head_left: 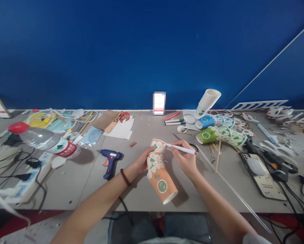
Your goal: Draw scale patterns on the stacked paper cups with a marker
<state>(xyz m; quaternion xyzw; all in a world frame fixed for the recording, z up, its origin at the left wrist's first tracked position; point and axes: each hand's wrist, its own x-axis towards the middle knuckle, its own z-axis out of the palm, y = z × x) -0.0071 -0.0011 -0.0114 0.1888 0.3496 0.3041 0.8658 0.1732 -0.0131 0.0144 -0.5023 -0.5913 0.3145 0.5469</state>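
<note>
An orange and white patterned paper-cup piece, built of cup sections joined end to end, tilts over the near middle of the table. My left hand is closed around its upper left side, the fingers partly hidden behind it. In my right hand is a white marker pen, held in a writing grip. Its tip points left and meets, or nearly meets, the upper rim of the cup piece; contact is too small to make out. A blue glue gun lies left of my left hand.
A water bottle and a power strip are at left. Stacked white cups, a green cup piece, a blue one and pens stand or lie back right. A clear rod and phone lie at right.
</note>
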